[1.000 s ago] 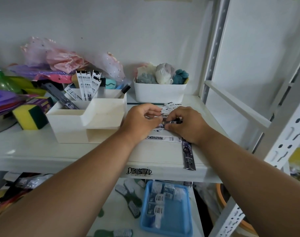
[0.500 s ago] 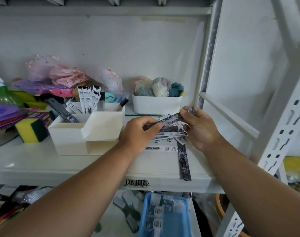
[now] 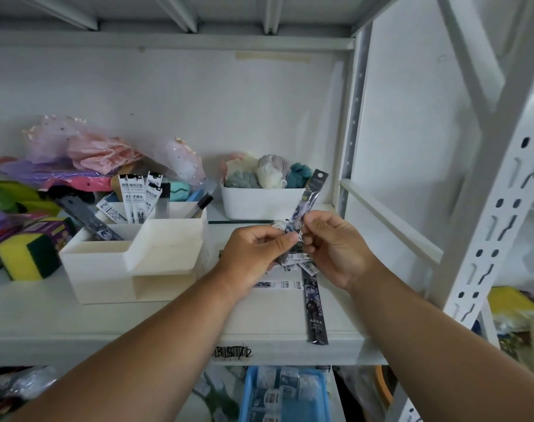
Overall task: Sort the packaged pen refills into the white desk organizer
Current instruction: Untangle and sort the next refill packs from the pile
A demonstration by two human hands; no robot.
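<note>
Both hands hold one long dark patterned refill packet [image 3: 307,198] upright above the shelf. My left hand [image 3: 253,254] pinches its lower part and my right hand [image 3: 332,248] pinches it just beside. Under the hands lie several more refill packets [image 3: 299,260], and another dark packet [image 3: 314,309] reaches the shelf's front edge. The white desk organizer [image 3: 131,260] stands to the left; white refill packets [image 3: 138,197] stand in its back compartment and a dark packet [image 3: 89,220] leans in its left one.
A white bin [image 3: 259,205] with rolled cloths sits behind the hands. A yellow-green sponge [image 3: 28,257] and coloured bags crowd the left. A white shelf upright [image 3: 497,208] rises at right. A blue tray [image 3: 287,394] sits on the lower shelf.
The hands picked a dark packet out of the pile, lifted it and turned it from nearly flat to upright. The view tilted upward.
</note>
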